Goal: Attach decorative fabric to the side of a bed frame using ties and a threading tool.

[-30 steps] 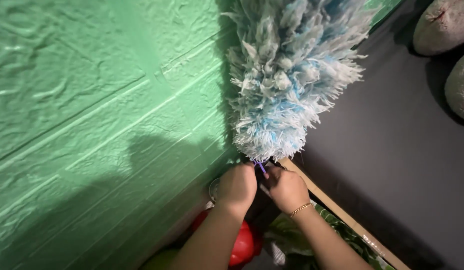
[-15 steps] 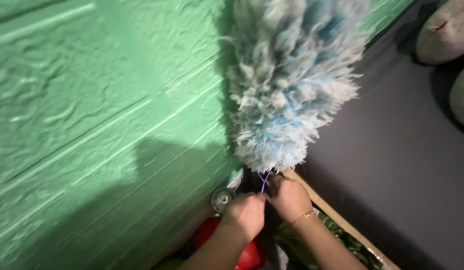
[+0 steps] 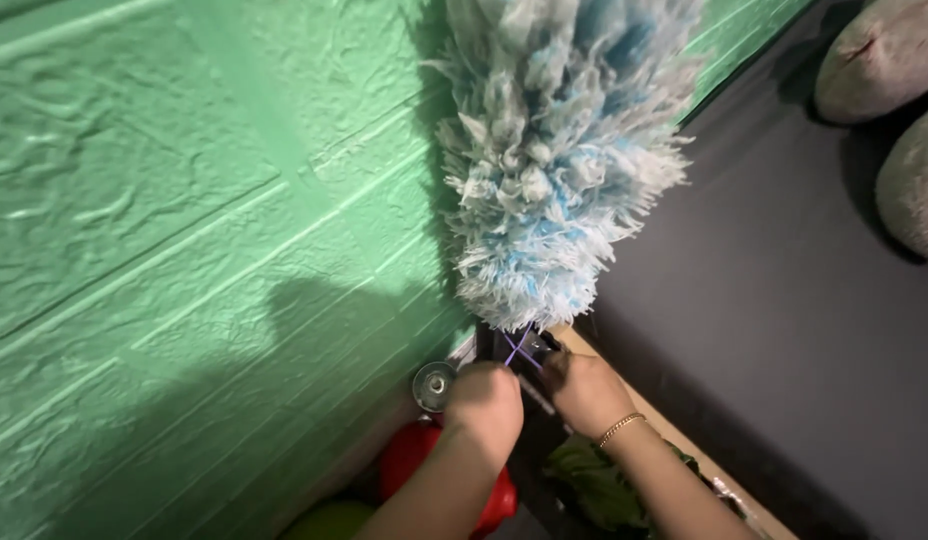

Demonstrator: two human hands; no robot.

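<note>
A fluffy white and blue duster head [image 3: 554,160] stands upright against the green brick-pattern wall [image 3: 184,220]. At its base two thin purple strings [image 3: 519,347] cross. My left hand [image 3: 484,400] is closed just below the duster's base, pinching one string end. My right hand [image 3: 584,390], with a gold bracelet on the wrist, grips the other string end and the dark handle beneath the duster. The handle itself is mostly hidden by both hands.
A small round metal piece [image 3: 434,385] sits by the wall left of my left hand. A red round object [image 3: 414,460] lies below it. Green leafy fabric [image 3: 604,485] and a wooden edge [image 3: 684,440] border a dark grey surface [image 3: 784,320]. Two grey cushions [image 3: 884,60] rest top right.
The duster has shifted slightly left and up in view. My hands moved apart a little, and the purple strings now show crossed between them.
</note>
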